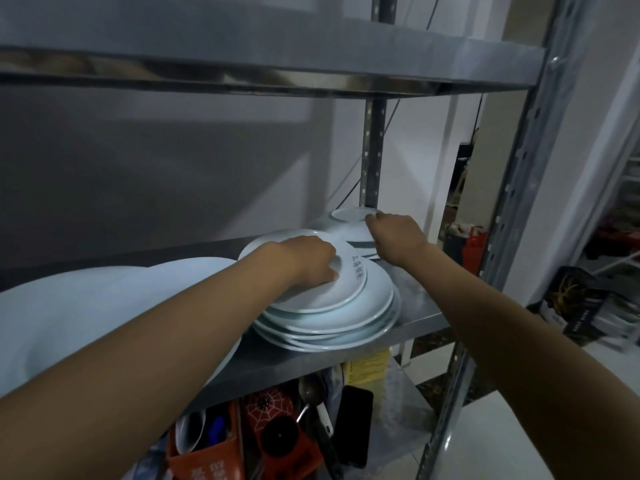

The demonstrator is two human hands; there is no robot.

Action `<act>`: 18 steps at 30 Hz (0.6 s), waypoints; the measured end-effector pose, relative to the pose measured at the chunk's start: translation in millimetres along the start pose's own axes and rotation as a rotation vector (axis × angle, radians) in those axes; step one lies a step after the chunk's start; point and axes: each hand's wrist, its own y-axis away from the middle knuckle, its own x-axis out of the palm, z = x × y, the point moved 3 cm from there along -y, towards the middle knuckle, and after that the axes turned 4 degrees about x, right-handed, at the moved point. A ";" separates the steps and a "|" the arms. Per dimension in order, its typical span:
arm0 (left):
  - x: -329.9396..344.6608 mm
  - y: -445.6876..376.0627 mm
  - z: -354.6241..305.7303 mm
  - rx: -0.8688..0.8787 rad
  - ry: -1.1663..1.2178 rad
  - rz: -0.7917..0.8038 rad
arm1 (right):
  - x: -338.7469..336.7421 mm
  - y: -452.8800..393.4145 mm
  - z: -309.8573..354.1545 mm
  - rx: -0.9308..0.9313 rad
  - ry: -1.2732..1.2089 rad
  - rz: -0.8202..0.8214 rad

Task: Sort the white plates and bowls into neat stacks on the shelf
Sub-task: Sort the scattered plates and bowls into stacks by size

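On the metal shelf a stack of white plates sits near the front right corner, its lower plates slightly fanned out rather than squared. On top of that stack lies an upside-down plate with dark printed characters on its underside. The left hand rests on this top plate, fingers curled over the raised foot ring — its grip is closed on the plate's base, the fingertips pressing the white surface.

Behind the stack, toward the back right corner beside the perforated upright post, stands a pile of overturned bowls, rims down, with a dark band showing along the lower edges. The right hand is laid over the right side of the topmost bowl, fingers bent around its foot; its grip holds that bowl.

At the left end of the shelf, partly hidden by the left forearm, lies a large white platter — blurred, so its exact shape is hard to tell.

On the lower shelf, under the front edge, sits an orange box of utensils, a metal spoon, a black phone and a yellow packet.
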 end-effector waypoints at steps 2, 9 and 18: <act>0.1 -0.4 -0.7 -0.005 0.000 0.009 | 3.9 2.2 2.4 0.028 0.030 -0.042; 1.9 -0.2 1.5 -0.022 0.028 0.014 | -17.9 4.0 -13.4 0.268 -0.144 -0.200; -23.6 22.4 1.6 -0.034 0.022 -0.288 | -91.0 31.9 -17.3 0.738 -1.238 -0.261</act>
